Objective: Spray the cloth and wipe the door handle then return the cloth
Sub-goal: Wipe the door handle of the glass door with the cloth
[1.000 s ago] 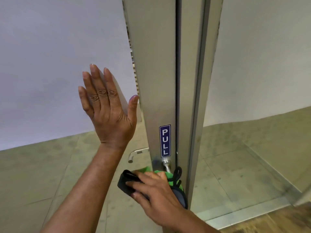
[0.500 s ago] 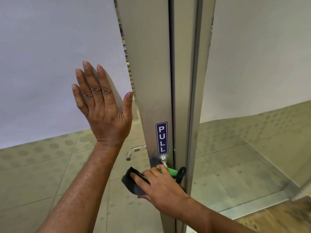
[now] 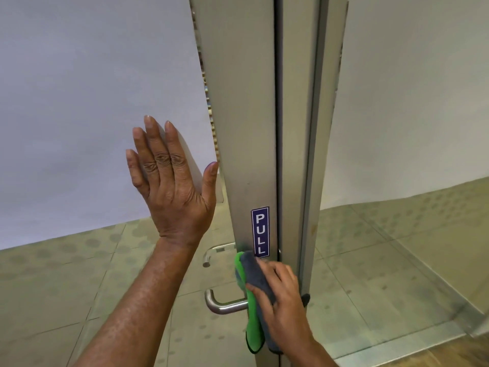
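A metal-framed glass door stands in front of me, with a blue PULL sticker on its stile. A steel lever handle sticks out to the left low on the stile. My right hand holds a grey and green cloth and presses it against the stile just below the sticker, at the base of the handle. My left hand lies flat on the frosted glass panel, fingers spread, holding nothing. A second handle shows through the glass on the far side.
The door frame post runs beside the stile on the right. A glass side panel lies beyond it. Speckled floor tiles show through the glass, and a wooden floor strip is at the bottom right.
My right hand has moved the cloth up off the lever onto the stile under the sticker, uncovering the handle. The left hand stays flat on the glass.
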